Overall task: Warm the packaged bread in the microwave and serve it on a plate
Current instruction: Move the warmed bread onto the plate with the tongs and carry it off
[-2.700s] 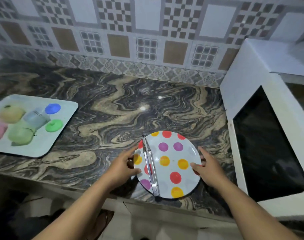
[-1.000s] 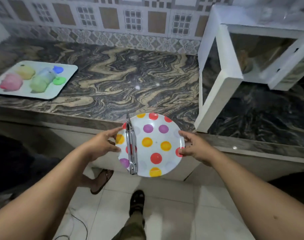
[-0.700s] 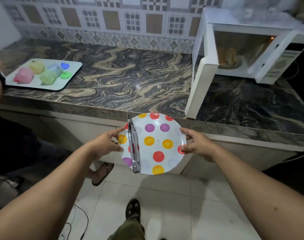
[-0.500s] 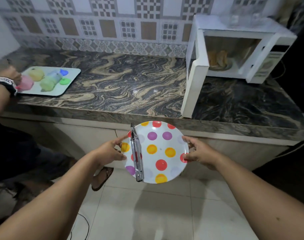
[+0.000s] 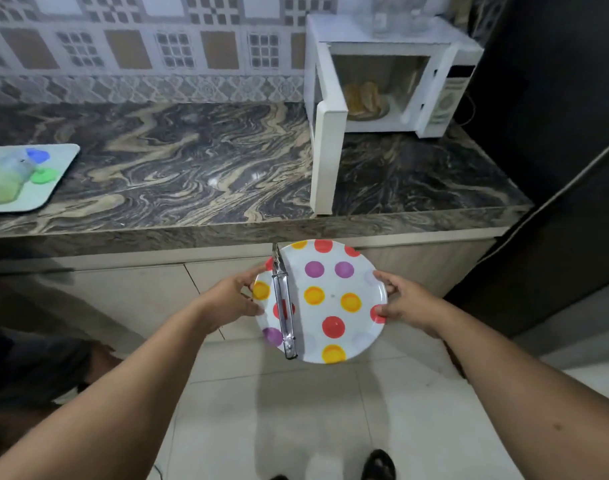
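A white plate (image 5: 325, 282) with coloured dots is held level in front of the counter, over the floor. My left hand (image 5: 235, 299) grips its left rim and my right hand (image 5: 405, 301) grips its right rim. Metal tongs (image 5: 283, 304) lie shut along the plate's left side. The white microwave (image 5: 389, 39) stands at the counter's far right with its door (image 5: 325, 152) swung open toward me. Golden bread (image 5: 362, 98) sits inside on the turntable.
The marble counter (image 5: 178, 168) runs across the view. A pale tray (image 5: 58, 168) with coloured cups and lids sits at its left end. A dark cabinet or wall (image 5: 556, 133) rises on the right. My shoes (image 5: 377, 464) stand on the tiled floor.
I lifted the plate off the counter and stepped back with it. The view has shifted right, so the open microwave with bread is now in sight and the tray has slid left.
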